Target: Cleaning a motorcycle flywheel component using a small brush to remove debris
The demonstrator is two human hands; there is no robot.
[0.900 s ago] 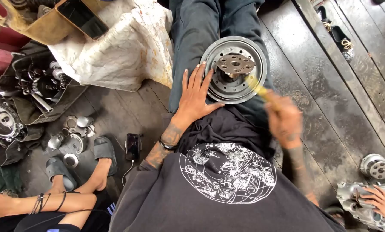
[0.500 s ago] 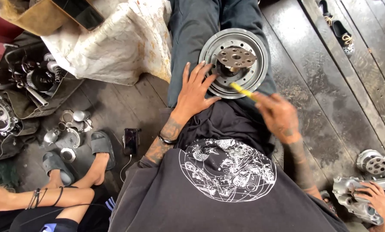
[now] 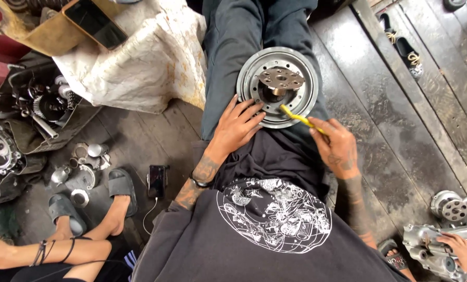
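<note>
A round grey metal drum (image 3: 254, 78) with a rusty brown hub (image 3: 281, 79) rests on my lap, on dark trousers. My left hand (image 3: 237, 126) lies flat with spread fingers against the drum's lower left rim. My right hand (image 3: 339, 147) grips a thin yellow-handled tool (image 3: 299, 118) whose tip reaches into the drum's recess just below the hub.
A white sack (image 3: 139, 57) lies at the upper left by a pile of engine parts (image 3: 40, 104). A phone on a cable (image 3: 156, 180) rests on the plank floor. Another person's sandalled feet (image 3: 113, 193) are at the lower left. At the lower right another hand (image 3: 460, 250) holds an engine casing (image 3: 432, 245).
The view has shifted slightly. My right hand has steadied and drawn a little lower, with the yellow tool's tip still at the drum below the hub. My left hand stays on the rim.
</note>
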